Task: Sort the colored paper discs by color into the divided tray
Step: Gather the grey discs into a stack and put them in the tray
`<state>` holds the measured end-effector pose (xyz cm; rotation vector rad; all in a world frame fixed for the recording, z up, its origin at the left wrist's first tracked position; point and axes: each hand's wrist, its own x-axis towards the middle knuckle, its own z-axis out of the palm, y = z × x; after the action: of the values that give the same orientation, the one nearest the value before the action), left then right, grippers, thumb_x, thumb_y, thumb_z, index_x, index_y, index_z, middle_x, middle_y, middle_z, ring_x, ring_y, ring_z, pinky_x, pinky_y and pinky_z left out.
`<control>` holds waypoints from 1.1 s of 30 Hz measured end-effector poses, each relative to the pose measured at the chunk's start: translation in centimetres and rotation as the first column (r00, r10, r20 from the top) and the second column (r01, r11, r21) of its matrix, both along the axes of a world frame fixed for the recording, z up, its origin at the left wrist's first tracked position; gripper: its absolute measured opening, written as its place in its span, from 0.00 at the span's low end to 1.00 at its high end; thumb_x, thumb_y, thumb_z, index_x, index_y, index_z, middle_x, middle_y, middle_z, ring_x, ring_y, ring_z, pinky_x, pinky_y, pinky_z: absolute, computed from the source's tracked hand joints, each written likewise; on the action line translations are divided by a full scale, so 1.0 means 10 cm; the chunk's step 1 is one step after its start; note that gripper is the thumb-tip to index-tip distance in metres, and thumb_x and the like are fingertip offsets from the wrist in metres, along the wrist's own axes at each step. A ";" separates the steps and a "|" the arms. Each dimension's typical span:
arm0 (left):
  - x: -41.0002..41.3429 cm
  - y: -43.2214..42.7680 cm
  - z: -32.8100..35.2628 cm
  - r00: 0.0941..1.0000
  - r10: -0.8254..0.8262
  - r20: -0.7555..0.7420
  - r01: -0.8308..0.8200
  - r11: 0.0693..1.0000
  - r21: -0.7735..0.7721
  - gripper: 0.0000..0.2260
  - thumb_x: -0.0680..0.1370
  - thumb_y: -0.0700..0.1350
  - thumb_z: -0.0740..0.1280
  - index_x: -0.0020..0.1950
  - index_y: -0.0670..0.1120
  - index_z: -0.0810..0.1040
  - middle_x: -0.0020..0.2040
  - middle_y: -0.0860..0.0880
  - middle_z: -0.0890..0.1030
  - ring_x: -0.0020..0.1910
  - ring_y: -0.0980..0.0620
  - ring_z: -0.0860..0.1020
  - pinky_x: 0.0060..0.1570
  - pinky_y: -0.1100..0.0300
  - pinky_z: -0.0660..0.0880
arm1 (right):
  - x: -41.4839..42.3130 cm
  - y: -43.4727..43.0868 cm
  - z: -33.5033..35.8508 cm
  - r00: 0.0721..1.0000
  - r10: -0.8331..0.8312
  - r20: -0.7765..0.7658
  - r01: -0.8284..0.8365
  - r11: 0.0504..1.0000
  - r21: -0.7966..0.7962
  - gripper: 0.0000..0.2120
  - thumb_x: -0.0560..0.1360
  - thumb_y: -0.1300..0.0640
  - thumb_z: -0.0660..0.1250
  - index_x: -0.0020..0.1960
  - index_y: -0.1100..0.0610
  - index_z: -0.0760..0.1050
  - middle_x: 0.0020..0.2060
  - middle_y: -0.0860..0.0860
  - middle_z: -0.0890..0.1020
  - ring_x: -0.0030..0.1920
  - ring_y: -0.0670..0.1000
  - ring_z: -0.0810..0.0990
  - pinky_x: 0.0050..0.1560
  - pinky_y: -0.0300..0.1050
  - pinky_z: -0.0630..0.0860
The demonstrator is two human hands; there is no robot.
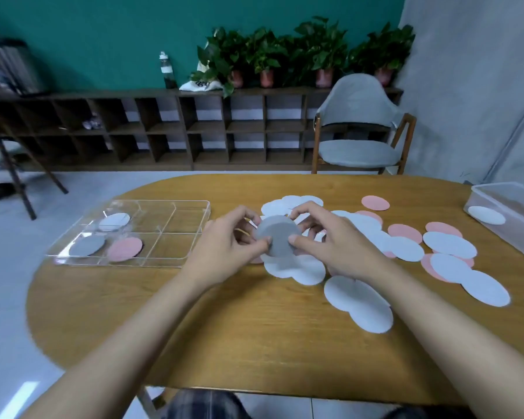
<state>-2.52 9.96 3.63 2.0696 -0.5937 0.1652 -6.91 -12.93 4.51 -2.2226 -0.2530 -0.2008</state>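
Note:
Both hands hold one grey disc tilted above the table's middle. My left hand pinches its left edge and my right hand grips its right edge with thumb and fingers. The clear divided tray lies to the left. Its compartments hold a white disc, a grey disc and a pink disc; the right compartments hold nothing. Loose white discs and pink discs lie scattered under and to the right of my hands.
A clear plastic box with one white disc inside stands at the table's right edge. Behind the oval wooden table are a grey chair, a low dark shelf and potted plants.

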 end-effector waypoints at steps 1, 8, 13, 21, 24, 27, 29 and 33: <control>-0.01 0.16 0.02 0.999 0.034 0.011 -0.034 0.999 0.006 0.10 0.74 0.45 0.78 0.51 0.51 0.80 0.42 0.50 0.85 0.37 0.53 0.83 0.43 0.56 0.82 | 0.04 0.15 0.01 1.000 0.026 0.010 -0.026 1.000 -0.010 0.11 0.77 0.50 0.73 0.57 0.42 0.75 0.45 0.44 0.82 0.43 0.42 0.79 0.42 0.40 0.73; 0.01 1.15 0.05 0.983 0.180 -0.025 -0.180 0.984 0.015 0.10 0.73 0.48 0.79 0.51 0.52 0.81 0.43 0.49 0.85 0.39 0.51 0.85 0.46 0.48 0.84 | 0.36 1.07 0.02 0.990 0.141 -0.010 -0.141 0.990 0.016 0.09 0.77 0.49 0.73 0.56 0.42 0.76 0.45 0.48 0.82 0.37 0.47 0.78 0.41 0.38 0.75; 0.05 1.75 0.03 0.966 0.250 -0.063 -0.250 0.968 0.003 0.10 0.75 0.48 0.78 0.53 0.53 0.80 0.43 0.48 0.84 0.41 0.46 0.84 0.49 0.46 0.83 | 0.67 1.68 -0.03 0.977 0.211 -0.008 -0.211 0.977 -0.034 0.10 0.77 0.47 0.73 0.56 0.43 0.77 0.43 0.45 0.83 0.36 0.41 0.76 0.42 0.41 0.73; 0.24 2.54 -0.02 0.920 0.386 -0.068 -0.385 0.922 0.036 0.10 0.75 0.51 0.77 0.53 0.55 0.80 0.43 0.52 0.84 0.41 0.50 0.85 0.50 0.48 0.83 | 1.19 2.53 -0.11 0.956 0.292 -0.026 -0.293 0.955 -0.040 0.11 0.76 0.46 0.74 0.57 0.43 0.78 0.41 0.44 0.83 0.34 0.39 0.76 0.39 0.41 0.72; 0.36 2.79 -0.04 0.899 0.426 -0.099 -0.425 0.905 0.029 0.10 0.76 0.50 0.77 0.54 0.54 0.81 0.43 0.51 0.84 0.39 0.51 0.85 0.49 0.49 0.83 | 1.38 2.83 -0.13 0.952 0.301 -0.044 -0.303 0.952 -0.041 0.11 0.76 0.47 0.74 0.58 0.43 0.79 0.41 0.43 0.84 0.34 0.36 0.77 0.39 0.40 0.70; 0.52 3.02 -0.05 0.883 0.458 -0.106 -0.454 0.889 0.058 0.09 0.75 0.50 0.77 0.52 0.53 0.81 0.42 0.52 0.85 0.41 0.52 0.84 0.49 0.51 0.82 | 1.57 3.10 -0.16 0.951 0.306 -0.044 -0.308 0.950 -0.053 0.11 0.76 0.50 0.74 0.57 0.45 0.80 0.42 0.43 0.83 0.41 0.39 0.80 0.41 0.40 0.71; 0.63 3.16 -0.08 0.871 0.477 -0.116 -0.470 0.879 0.083 0.08 0.75 0.50 0.77 0.51 0.53 0.81 0.42 0.52 0.86 0.41 0.53 0.83 0.47 0.54 0.81 | 1.69 3.27 -0.16 0.950 0.307 -0.064 -0.311 0.948 -0.073 0.10 0.76 0.50 0.74 0.57 0.46 0.80 0.42 0.43 0.83 0.44 0.42 0.80 0.42 0.40 0.71; 0.80 3.37 -0.12 0.855 0.492 -0.163 -0.483 0.870 0.095 0.07 0.76 0.51 0.77 0.51 0.54 0.81 0.42 0.50 0.86 0.42 0.50 0.84 0.43 0.56 0.78 | 1.89 3.53 -0.20 0.952 0.288 -0.106 -0.300 0.947 -0.114 0.10 0.76 0.49 0.74 0.57 0.47 0.80 0.39 0.43 0.83 0.42 0.43 0.79 0.42 0.40 0.71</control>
<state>5.51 43.64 2.46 2.2206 0.0546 0.2516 12.03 22.35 2.51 -2.2804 -0.5578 0.0792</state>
